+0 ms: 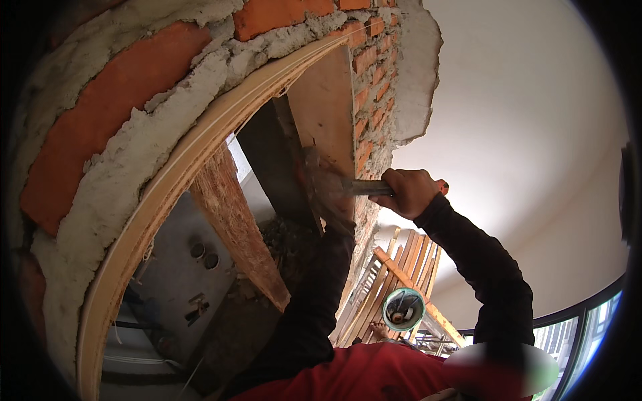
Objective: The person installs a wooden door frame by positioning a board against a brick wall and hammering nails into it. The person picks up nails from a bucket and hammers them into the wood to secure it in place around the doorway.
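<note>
My right hand [409, 192] is wrapped round the handle of a hammer [366, 188], whose blurred head points left at a flat wooden board [326, 100]. The board stands upright along the side of the opening in a brick wall [370, 63]. Close below the hammer head, against the board's lower part, is my left hand [332, 204]. Its fingers are smeared by motion and partly hidden, so I cannot tell what they hold. Both arms are raised, in black sleeves.
A bent-looking wooden edge strip [190, 150] borders the opening, with a rough timber [234, 227] slanting below it. Beneath me are scaffold planks [422, 257] and a bucket [386, 309] holding things. Two small round containers [211, 260] stand on the floor through the opening.
</note>
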`<state>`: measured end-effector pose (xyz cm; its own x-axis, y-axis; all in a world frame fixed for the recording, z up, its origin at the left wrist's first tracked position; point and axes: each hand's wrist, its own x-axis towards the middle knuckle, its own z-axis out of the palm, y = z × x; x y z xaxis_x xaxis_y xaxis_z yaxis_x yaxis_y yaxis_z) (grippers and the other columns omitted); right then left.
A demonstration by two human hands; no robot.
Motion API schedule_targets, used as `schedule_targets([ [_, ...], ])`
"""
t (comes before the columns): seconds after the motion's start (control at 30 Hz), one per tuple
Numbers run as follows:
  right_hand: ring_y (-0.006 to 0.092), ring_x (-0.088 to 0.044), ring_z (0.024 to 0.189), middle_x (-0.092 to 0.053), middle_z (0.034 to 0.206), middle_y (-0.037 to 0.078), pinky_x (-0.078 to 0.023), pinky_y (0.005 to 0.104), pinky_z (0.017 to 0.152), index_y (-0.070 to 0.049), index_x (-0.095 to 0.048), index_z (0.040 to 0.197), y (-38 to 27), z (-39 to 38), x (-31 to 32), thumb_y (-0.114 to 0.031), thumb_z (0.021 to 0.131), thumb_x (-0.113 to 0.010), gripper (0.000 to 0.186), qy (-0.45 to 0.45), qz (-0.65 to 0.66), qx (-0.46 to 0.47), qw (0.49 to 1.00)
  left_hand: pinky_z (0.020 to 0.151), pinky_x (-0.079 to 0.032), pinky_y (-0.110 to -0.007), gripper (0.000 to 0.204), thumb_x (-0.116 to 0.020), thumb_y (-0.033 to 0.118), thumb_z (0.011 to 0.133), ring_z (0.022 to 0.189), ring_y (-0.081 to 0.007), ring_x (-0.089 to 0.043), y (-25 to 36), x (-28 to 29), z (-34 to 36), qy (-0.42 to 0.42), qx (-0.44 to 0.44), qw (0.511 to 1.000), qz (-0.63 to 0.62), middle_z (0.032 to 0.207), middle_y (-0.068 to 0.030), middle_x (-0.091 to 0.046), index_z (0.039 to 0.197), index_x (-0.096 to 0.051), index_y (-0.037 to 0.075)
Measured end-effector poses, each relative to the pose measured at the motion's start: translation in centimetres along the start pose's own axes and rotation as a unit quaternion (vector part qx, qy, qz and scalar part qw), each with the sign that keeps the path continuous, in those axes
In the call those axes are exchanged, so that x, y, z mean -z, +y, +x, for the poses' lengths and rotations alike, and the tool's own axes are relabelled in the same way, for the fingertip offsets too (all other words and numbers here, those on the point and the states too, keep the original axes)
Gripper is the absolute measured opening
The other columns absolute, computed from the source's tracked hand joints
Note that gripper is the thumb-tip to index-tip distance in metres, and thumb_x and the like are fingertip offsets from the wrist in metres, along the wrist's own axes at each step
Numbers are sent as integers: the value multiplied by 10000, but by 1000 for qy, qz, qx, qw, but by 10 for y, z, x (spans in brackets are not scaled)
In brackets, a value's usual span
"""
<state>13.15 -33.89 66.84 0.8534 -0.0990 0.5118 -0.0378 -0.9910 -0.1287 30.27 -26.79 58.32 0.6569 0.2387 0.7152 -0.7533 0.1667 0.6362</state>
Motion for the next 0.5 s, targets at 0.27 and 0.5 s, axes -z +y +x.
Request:
schedule_targets([
  [0.27, 350, -638, 611, -585, 644, 115, -509, 453, 575, -60, -588, 832, 1, 1, -1, -428, 863, -745, 401, 7, -40, -82, 996, 935, -486, -293, 467, -614, 166, 995, 1072, -174, -587, -18, -4, -6, 34, -31, 995, -93, 1209, -88, -556, 1399, -438, 13],
  [0.5, 318, -653, 610, -605, 671, 94, -509, 429, 545, -86, -552, 818, 11, -6, 0, -515, 855, -717, 460, 12, -76, 41, 996, 944, -473, -316, 476, -650, 173, 975, 1061, -163, -577, 2, -6, -4, 0, 51, 988, -147, 1190, -91, -555, 1382, -451, 27],
])
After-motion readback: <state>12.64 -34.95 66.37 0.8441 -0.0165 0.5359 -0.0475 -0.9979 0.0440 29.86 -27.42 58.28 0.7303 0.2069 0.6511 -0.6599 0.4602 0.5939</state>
